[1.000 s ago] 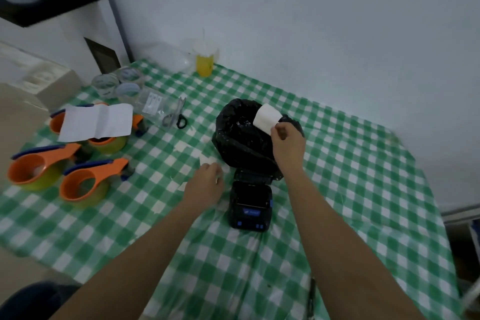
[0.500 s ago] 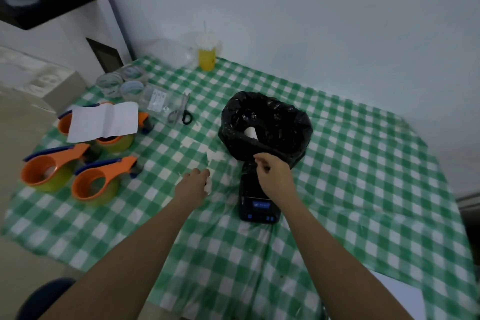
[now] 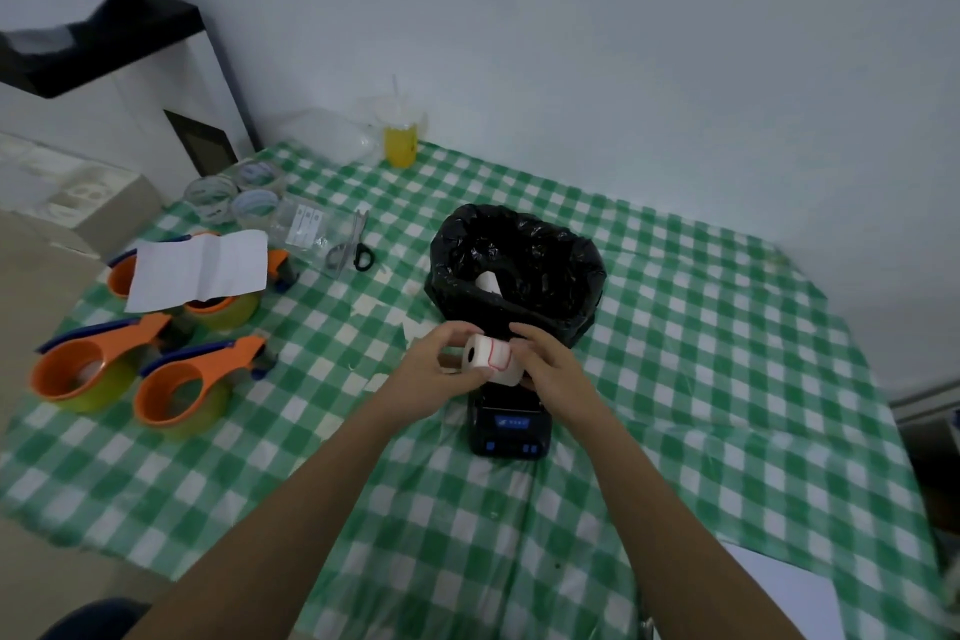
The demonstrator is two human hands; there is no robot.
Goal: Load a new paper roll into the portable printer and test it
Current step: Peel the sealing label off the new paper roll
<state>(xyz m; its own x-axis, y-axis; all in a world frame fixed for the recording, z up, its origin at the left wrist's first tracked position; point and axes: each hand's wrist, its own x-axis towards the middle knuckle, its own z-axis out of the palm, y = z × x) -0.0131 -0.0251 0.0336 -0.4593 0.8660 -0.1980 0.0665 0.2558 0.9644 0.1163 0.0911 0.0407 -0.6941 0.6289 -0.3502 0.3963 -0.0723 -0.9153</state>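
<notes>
New paper roll (image 3: 492,360) in both my hands, just above the portable printer (image 3: 509,426) on the desk (image 3: 701,379).
My left hand (image 3: 439,369) and right hand (image 3: 545,364) fingers pinch its ends; it looks light, crushable, prone to unwinding, so I grip by the flat sides.

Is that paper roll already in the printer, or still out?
Out. Both hands, left and right, hold the roll above the printer.

White cylindrical paper roll (image 3: 492,360) with red edge marking; black box-shaped portable printer (image 3: 508,426) with blue panel and buttons. Green-and-white checked tablecloth (image 3: 675,379). Glossy black plastic bin bag (image 3: 519,265); orange tape dispensers (image 3: 176,387) with blue handles.
</notes>
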